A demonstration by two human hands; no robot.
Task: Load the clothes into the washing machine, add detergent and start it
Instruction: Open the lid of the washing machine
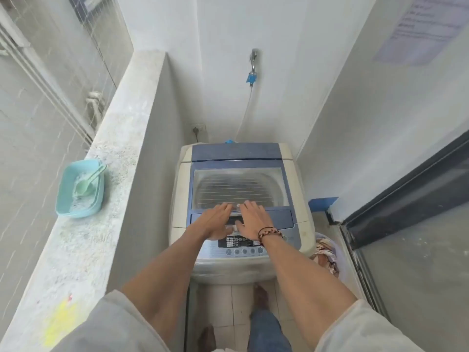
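Lid (239, 189) of washing machine (291, 219) is down, both hands laid flat w/ fingers straight, nothing gripped, left hand (214, 221) & right hand (253, 221) at lid's front edge; prob. best lifted evenly by both, clothes basket (327, 252) beside machine, detergent tub (81, 191) on ledge.

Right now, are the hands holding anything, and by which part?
Nothing is held. Both hands, left and right, lie flat with straight fingers on the front edge of the washing machine lid.
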